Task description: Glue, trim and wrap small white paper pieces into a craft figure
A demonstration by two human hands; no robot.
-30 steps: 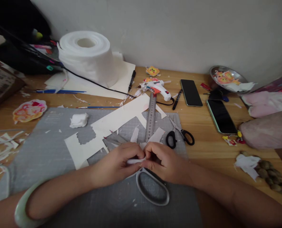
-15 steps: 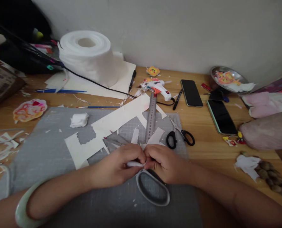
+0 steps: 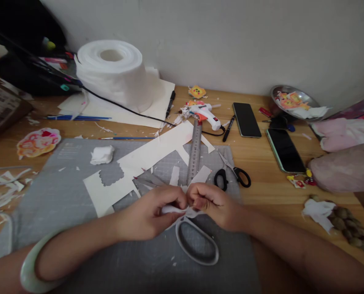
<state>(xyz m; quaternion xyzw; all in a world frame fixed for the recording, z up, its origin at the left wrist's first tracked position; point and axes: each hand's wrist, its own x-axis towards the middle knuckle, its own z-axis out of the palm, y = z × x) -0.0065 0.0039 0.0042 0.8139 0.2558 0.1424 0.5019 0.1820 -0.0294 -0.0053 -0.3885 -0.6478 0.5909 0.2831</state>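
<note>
At the front middle of the cutting mat [image 3: 62,196], my left hand [image 3: 152,212] pinches a small white piece of paper [image 3: 169,209], partly hidden by the fingers. My right hand [image 3: 217,206] meets it fingertip to fingertip and pinches the same piece's other side. Beneath both hands lie large grey-handled scissors [image 3: 197,261]; their blades show beyond my left hand. A cut sheet of white card [image 3: 148,153] with a scalloped hole rests just past them. Close by are a metal ruler [image 3: 194,153] and narrow paper offcuts.
Black-handled scissors [image 3: 243,176] lie right of the ruler. Behind stand a glue gun [image 3: 211,116] with its cord and a big white roll [image 3: 111,81]. Two phones [image 3: 246,119] and a metal bowl [image 3: 273,98] are at the right. A white stack [image 3: 102,155] sits on the mat.
My right fingers have shifted slightly up and their grip has changed, so more of the white paper shows between the hands. My left hand has barely moved.
</note>
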